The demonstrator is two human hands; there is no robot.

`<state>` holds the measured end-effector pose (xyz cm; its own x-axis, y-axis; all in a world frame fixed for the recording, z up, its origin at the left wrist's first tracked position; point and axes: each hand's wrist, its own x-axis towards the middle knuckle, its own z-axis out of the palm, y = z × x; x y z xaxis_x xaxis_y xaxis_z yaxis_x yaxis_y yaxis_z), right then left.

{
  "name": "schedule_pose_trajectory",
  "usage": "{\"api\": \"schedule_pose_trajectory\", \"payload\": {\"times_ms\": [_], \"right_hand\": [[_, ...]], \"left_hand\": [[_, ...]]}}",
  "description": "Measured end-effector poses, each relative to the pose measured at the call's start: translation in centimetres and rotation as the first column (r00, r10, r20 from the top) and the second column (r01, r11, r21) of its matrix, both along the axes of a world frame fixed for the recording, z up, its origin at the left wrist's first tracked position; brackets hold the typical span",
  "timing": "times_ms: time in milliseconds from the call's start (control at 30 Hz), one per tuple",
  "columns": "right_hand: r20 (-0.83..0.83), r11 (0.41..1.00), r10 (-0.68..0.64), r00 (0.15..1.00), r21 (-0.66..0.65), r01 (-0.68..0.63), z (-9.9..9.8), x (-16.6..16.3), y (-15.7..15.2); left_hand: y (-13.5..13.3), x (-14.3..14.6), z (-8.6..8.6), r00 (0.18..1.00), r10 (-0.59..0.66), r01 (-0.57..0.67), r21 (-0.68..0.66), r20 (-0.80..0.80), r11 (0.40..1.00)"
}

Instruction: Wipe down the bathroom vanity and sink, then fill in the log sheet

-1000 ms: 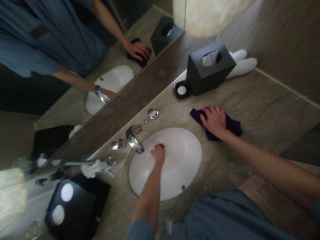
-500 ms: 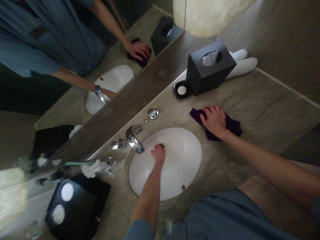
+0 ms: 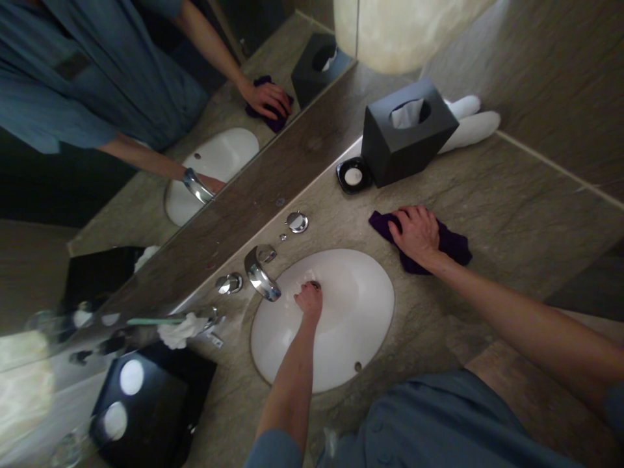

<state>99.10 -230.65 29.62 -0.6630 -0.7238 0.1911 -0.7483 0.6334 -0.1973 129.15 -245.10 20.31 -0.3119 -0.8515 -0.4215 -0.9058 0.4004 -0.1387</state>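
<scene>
The left hand [image 3: 309, 300] is reaching down into the white basin [image 3: 363, 325], fingers curled together near the drain [image 3: 314, 285] just below the faucet [image 3: 258, 276]; something pale is showing at the fingertips, but whether the hand is gripping anything there cannot be told. The right hand [image 3: 416, 231] is lying flat, fingers spread, pressing the purple cloth [image 3: 451, 244] onto the stone counter [image 3: 511, 208] just right of the basin. The cloth is bunched under the palm, its ends sticking out on both sides. A black tissue box [image 3: 402, 140] is standing behind the cloth, near but apart, with a small round dish [image 3: 351, 176] just beside it and rolled white towels [image 3: 470, 123] behind it against the wall. A black tray [image 3: 156, 396] is sitting at the far left of the counter. Judgement: cleaning of the sink area is in hand, with the left hand working at the drain while the cloth is parked on the counter. The next move is likely calling for the cloth to be drawn across the counter or into the basin, keeping clear of the dish and box.
</scene>
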Motion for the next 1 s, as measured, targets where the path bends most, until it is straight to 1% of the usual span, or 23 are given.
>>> {"api": "schedule_pose_trajectory", "payload": {"times_ms": [233, 400, 600, 867, 933, 1000], "right_hand": [[0.026, 1.0, 0.005, 1.0, 0.003, -0.005, 0.21, 0.01, -0.02], [-0.005, 1.0, 0.002, 1.0, 0.013, -0.002, 0.34, 0.05, -0.11], [0.009, 1.0, 0.002, 1.0, 0.021, -0.002, 0.57, 0.04, -0.14], [0.021, 1.0, 0.002, 1.0, 0.005, -0.002, -0.24, -0.21, -0.2], [0.036, 1.0, 0.003, 0.999, 0.002, -0.003, -0.05, -0.62, -0.08], [0.005, 1.0, 0.014, 1.0, -0.019, -0.014, 0.71, -0.45, 0.02]], "left_hand": [[-0.04, 0.13, -0.21, 1.0, -0.002, 0.002, -0.007, 0.0, 1.0], [0.01, 0.16, -0.09, 1.0, -0.01, 0.01, 0.0, 0.0, 1.0], [0.1, 0.15, 0.16, 1.0, -0.006, 0.006, 0.003, -0.001, 1.0], [0.21, 0.25, 0.07, 1.0, -0.011, 0.011, -0.006, -0.009, 1.0], [0.26, 0.22, 0.17, 1.0, -0.015, 0.015, -0.002, -0.017, 1.0], [0.31, 0.21, 0.25, 1.0, -0.014, 0.014, 0.0, -0.026, 1.0]]}}
